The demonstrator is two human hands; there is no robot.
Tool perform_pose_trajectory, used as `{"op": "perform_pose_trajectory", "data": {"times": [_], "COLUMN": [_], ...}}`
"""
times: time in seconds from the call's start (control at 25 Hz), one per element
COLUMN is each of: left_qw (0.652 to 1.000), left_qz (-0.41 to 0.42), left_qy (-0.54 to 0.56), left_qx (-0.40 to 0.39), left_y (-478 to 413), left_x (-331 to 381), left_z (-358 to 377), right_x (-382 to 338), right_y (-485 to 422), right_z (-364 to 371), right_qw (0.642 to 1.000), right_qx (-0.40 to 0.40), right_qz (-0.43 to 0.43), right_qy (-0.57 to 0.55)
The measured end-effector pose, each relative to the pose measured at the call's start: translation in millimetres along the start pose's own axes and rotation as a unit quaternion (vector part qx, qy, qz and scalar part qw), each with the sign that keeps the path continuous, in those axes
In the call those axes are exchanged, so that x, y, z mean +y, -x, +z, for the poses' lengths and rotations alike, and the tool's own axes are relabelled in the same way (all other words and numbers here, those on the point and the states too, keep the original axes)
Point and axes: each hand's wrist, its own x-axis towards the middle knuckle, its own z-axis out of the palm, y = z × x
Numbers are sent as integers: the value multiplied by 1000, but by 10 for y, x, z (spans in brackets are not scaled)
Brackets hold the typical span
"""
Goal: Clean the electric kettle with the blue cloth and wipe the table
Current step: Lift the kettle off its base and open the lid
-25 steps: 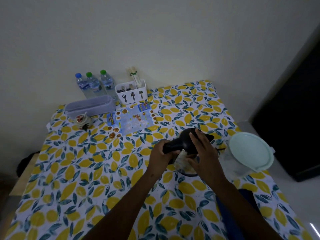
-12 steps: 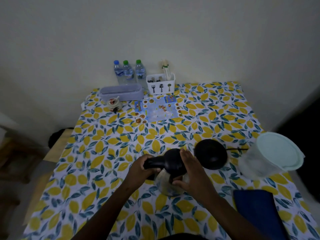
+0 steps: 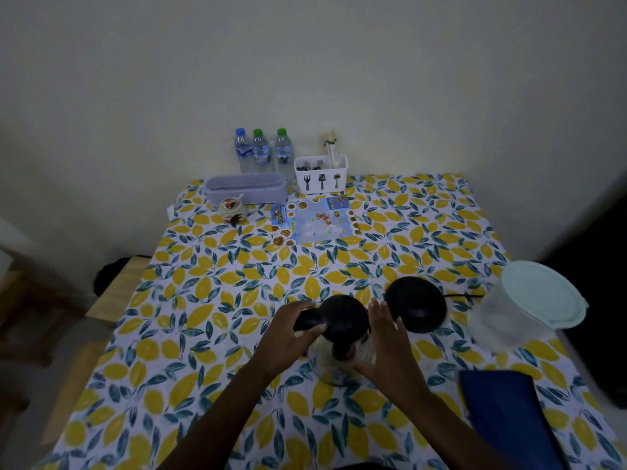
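The electric kettle [image 3: 341,337], a glass-bodied vessel with a black lid and black handle, stands on the lemon-print tabletop [image 3: 210,320] toward the near edge, roughly midway between the left and right edges. It sits off its round black power base [image 3: 416,304], which lies just beside it toward the right edge with a cord running off to the right.

The left hand [image 3: 288,334] is wrapped around the black handle. The right hand [image 3: 386,347] lies against the right side of the glass body with fingers extended, bracing rather than fully gripping; the thumb seems to reach round the front.

The folded blue cloth [image 3: 505,412] lies flat near the near right corner, apart from both hands. In my judgement cleaning has not begun.

Risks noted:
- Releasing one hand to reach the cloth leaves the kettle held by the handle alone; a tall glass body could tip or slide on the cloth covering.
- The translucent plastic tub with pale green lid [image 3: 532,310] stands at the right edge, near the cloth; a careless reach could knock it.
- The base and cord lie close; a damp cloth should be kept off them.
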Motion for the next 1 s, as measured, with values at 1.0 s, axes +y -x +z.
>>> {"op": "perform_pose_trajectory", "data": {"times": [1.0], "left_qw": [949], "left_qz": [-50], "left_qy": [220], "left_qx": [219], "left_y": [58], "left_x": [472], "left_z": [316], "right_x": [195], "right_y": [53], "right_z": [174], "right_qw": [998], "right_qx": [29], "right_qz": [-33], "right_qy": [-44]}}
